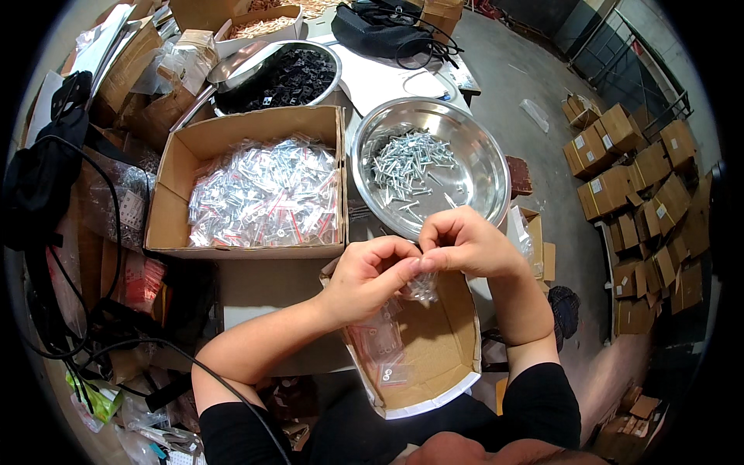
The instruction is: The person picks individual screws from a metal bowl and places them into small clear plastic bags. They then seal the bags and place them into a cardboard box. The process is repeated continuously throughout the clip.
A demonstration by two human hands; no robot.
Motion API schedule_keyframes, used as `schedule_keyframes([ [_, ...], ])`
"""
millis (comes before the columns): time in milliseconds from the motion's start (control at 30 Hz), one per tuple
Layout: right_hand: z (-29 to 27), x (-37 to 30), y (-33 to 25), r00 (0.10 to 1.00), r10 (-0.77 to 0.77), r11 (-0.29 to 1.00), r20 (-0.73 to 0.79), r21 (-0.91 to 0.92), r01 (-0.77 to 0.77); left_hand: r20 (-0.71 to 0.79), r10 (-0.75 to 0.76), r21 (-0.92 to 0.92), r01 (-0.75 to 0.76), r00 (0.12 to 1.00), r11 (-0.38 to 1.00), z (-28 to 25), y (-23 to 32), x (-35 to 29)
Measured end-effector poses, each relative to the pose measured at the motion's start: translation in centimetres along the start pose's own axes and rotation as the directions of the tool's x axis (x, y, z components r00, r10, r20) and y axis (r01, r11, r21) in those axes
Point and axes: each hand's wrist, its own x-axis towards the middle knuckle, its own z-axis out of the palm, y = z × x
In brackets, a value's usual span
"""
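My left hand (370, 277) and my right hand (467, 246) meet with pinched fingers at the top of a small clear plastic bag (422, 288). The bag hangs below the fingertips; its contents are too small to make out. Beneath it, a shallow cardboard tray (449, 349) holds flat clear bags (380, 341) with red edges, one with small white rings inside. Just beyond my right hand stands a steel bowl (484, 167) of silver screws (411, 159). Left of it, an open cardboard box (248, 252) is filled with small clear bags of screws (267, 194).
Behind the box is a metal bowl of black parts (298, 77) with a steel scoop (240, 68). A black bag (372, 31) lies at the back. Black cables (116, 209) hang at the left, one crossing my left arm. Cardboard cartons (643, 178) are stacked at the right.
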Motion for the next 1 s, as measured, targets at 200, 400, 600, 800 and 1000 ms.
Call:
schedule_keyframes([
  [200, -0.4, -0.2, 1.2, 0.996, -0.061, 0.992, -0.059, 0.104, 0.067, -0.02, 0.159, 0.102, -0.156, 0.987, 0.983, -0.1, -0.7, 0.3],
  [400, 0.4, -0.6, -0.1, 0.993, -0.033, 0.985, 0.117, 0.169, 0.012, -0.14, 0.289, 0.227, -0.254, 0.947, 0.94, -0.7, -1.3, -0.5],
  [600, 0.0, -0.4, 0.7, 0.985, -0.166, 0.956, -0.052, 0.237, 0.174, -0.168, 0.415, 0.332, -0.345, 0.894, 0.878, 0.0, -0.5, 0.0],
  [800, -0.6, -0.4, 0.8, 0.987, -0.146, 0.959, -0.066, 0.236, 0.158, -0.295, 0.263, 0.254, -0.19, 0.919, 0.948, 0.7, -0.2, -0.4],
  [1000, 0.1, -0.2, 0.5, 0.996, -0.083, 0.936, -0.018, 0.341, 0.084, -0.218, 0.292, 0.404, -0.186, 0.931, 0.896, -0.3, -0.7, -0.8],
])
